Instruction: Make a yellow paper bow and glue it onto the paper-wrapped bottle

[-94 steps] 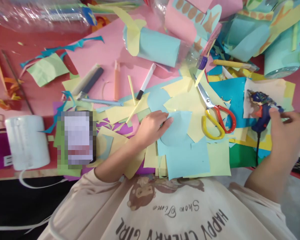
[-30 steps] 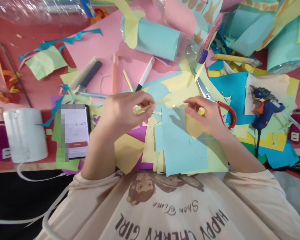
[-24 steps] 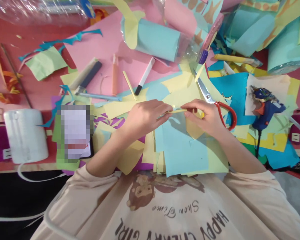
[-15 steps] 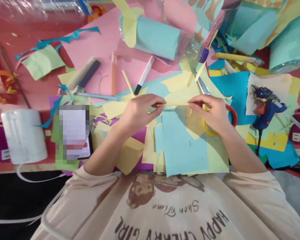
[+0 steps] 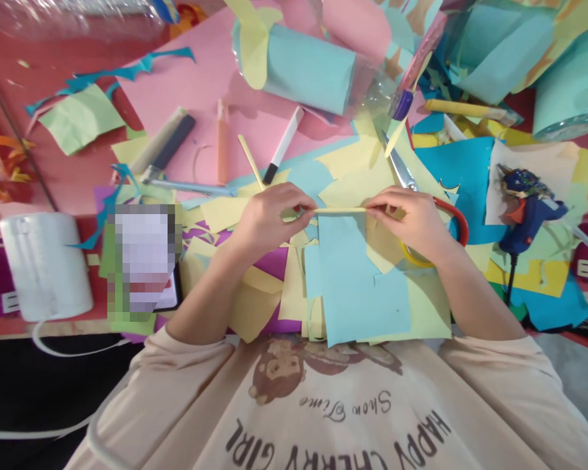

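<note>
A narrow pale yellow paper strip (image 5: 342, 210) stretches level between my two hands. My left hand (image 5: 278, 219) pinches its left end between thumb and fingers. At the other end, my right hand (image 5: 406, 215) pinches it the same way. Just below the strip lies a light blue paper sheet (image 5: 362, 287) on top of other pieces. Scissors with red and yellow handles (image 5: 458, 222) lie partly under my right hand, their blades pointing away from me. A white marker with a black cap (image 5: 284, 145) rests beyond my left hand, beside another thin yellow strip (image 5: 251, 162).
A blue glue gun (image 5: 524, 219) lies on paper at the right. Beyond my hands is a bottle wrapped in light blue paper (image 5: 308, 68). On the left are a phone (image 5: 169, 294), partly blurred, and a white corded device (image 5: 46, 264). Paper scraps cover much of the table.
Both hands have come slightly nearer to me with the strip, and the left has shifted a little left. More of the strip shows between the fingers. The view has tilted slightly.
</note>
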Demonstrator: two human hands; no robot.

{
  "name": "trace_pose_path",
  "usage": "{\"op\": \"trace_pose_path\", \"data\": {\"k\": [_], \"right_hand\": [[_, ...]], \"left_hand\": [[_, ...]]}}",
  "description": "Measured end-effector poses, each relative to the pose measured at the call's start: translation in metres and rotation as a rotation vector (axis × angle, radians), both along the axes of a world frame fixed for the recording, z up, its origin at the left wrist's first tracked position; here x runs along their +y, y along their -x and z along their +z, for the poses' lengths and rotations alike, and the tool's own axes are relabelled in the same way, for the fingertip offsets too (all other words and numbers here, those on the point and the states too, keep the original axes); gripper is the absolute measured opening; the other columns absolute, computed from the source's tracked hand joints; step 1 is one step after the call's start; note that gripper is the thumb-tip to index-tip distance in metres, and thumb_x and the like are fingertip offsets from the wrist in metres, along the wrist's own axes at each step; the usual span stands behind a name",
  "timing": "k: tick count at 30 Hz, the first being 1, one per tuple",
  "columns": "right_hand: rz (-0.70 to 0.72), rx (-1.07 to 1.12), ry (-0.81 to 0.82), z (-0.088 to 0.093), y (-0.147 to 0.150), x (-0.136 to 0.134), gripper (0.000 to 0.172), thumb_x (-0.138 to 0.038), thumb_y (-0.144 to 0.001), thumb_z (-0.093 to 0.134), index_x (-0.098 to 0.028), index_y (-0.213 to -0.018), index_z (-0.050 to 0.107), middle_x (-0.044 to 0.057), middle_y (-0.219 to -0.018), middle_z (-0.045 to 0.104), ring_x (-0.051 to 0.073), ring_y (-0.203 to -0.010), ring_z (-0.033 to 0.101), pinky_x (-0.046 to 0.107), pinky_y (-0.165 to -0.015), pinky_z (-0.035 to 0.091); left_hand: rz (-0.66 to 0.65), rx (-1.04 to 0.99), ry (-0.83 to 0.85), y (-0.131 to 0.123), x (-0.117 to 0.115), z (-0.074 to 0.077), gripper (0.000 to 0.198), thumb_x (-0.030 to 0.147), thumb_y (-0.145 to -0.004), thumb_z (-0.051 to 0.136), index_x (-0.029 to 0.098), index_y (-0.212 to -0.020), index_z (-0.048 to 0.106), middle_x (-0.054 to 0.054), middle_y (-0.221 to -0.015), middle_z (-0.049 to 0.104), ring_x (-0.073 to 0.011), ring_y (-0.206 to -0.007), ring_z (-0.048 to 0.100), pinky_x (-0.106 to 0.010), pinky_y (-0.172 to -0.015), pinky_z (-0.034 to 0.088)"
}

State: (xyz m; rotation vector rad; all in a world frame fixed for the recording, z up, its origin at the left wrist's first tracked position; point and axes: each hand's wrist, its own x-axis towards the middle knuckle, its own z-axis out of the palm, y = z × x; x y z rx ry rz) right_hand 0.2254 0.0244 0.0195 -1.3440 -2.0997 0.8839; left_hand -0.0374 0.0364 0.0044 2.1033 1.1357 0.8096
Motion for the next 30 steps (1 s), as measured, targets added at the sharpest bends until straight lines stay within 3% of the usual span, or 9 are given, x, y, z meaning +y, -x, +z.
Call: {"op": "trace_pose_path", "data": {"k": [16, 30], "right_hand": [[0.056, -0.054, -0.086, -0.0034, 0.0025, -0.0007, 0.007, -0.016, -0.088, 0.063, -0.019, -0.084, 0.068, 0.006, -0.085, 0.066, 0.019, -0.079, 0.063, 0.034, -0.071, 0.051], [0.031, -0.112, 0.012, -0.0048, 0.0047, 0.0003, 0.007, -0.015, -0.086, 0.064, -0.019, -0.08, 0.063, 0.005, -0.085, 0.064, 0.017, -0.076, 0.062, 0.031, -0.068, 0.05]], "left_hand": [[-0.049, 0.159, 0.116, 0.0049, 0.0026, 0.0055, 0.01, 0.024, -0.085, 0.057, 0.02, -0.081, 0.065, 0.0, -0.08, 0.068, -0.0115, -0.073, 0.062, -0.025, -0.072, 0.051], [-0.111, 0.336, 0.008, 0.0025, 0.0035, -0.0003, 0.018, 0.02, -0.086, 0.048, 0.019, -0.081, 0.066, -0.004, -0.081, 0.07, -0.0166, -0.075, 0.063, -0.03, -0.072, 0.049]]}}
